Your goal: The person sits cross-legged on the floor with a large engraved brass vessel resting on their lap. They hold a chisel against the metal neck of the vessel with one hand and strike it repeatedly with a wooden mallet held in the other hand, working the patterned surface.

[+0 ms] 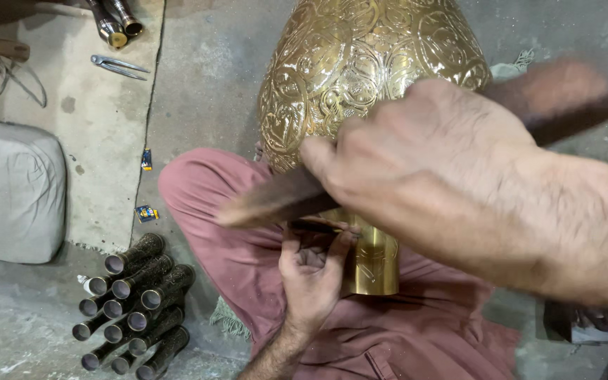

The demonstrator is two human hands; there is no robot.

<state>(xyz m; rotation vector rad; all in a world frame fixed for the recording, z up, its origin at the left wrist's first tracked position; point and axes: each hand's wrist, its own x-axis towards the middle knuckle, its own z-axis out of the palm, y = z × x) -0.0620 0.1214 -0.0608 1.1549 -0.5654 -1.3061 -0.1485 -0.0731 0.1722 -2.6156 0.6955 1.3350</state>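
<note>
Gripping blurred wooden mallet (416, 158) in right hand (452, 169); left hand (311, 271) pinching small tool against brass vase (360, 77) neck at 6 o'clock. Resting on lap; body already fully engraved, neck plain.

Bare hairy forearms, no sleeves, loose dusty-pink trousers (233, 239) with a stitched seam, bare hands

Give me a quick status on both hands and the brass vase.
Right hand grips wooden mallet, blurred. Left hand holds a small tool at brass vase neck. Vase on lap; nothing blocking.
</note>
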